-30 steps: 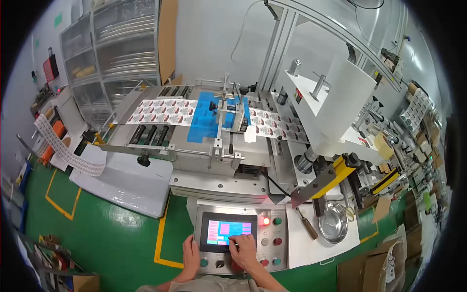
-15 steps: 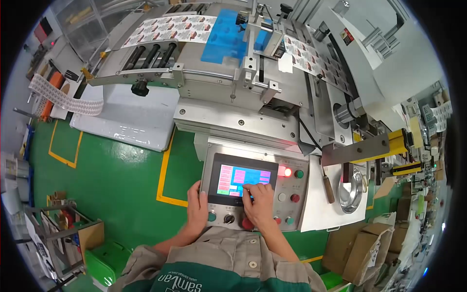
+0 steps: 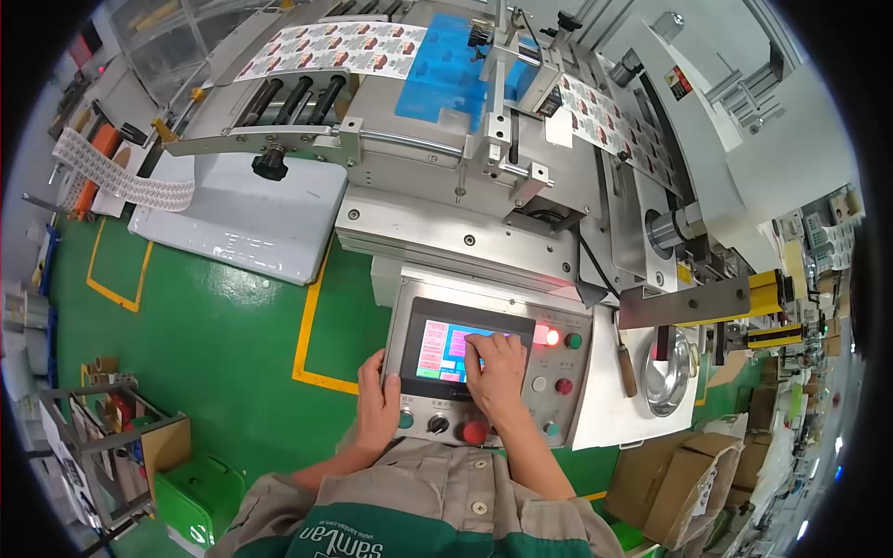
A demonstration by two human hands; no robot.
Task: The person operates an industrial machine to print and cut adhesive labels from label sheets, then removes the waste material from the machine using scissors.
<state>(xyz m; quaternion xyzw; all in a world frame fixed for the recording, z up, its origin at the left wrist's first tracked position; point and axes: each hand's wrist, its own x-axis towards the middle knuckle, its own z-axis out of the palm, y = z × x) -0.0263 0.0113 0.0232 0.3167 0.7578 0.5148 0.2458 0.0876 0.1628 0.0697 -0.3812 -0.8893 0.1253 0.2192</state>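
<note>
My right hand (image 3: pixel 498 372) is over the lit touchscreen (image 3: pixel 433 349) of the control panel, its fingers bent and its index fingertip at the screen's upper middle. Whether anything is between the curled fingers is hidden. My left hand (image 3: pixel 378 402) holds the left edge of the metal control panel (image 3: pixel 549 397), thumb on the front face beside a green button (image 3: pixel 406 418). Right of the screen are a lit red lamp (image 3: pixel 552 336), a green button (image 3: pixel 573 340) and a red button (image 3: pixel 564 386). A large red knob (image 3: pixel 474 431) sits below my right hand.
Above the panel stands a machine with a printed label web (image 3: pixel 339 48) and blue film (image 3: pixel 445 70). A white board (image 3: pixel 244 219) lies left. On the right are a metal bowl (image 3: pixel 666 383), a wooden-handled tool (image 3: pixel 626 370), a yellow-black bracket (image 3: pixel 765 296) and a cardboard box (image 3: pixel 684 488).
My right hand has moved up the touchscreen, from its lower middle to its upper middle. My left hand keeps its place on the panel edge. The view has shifted slightly.
</note>
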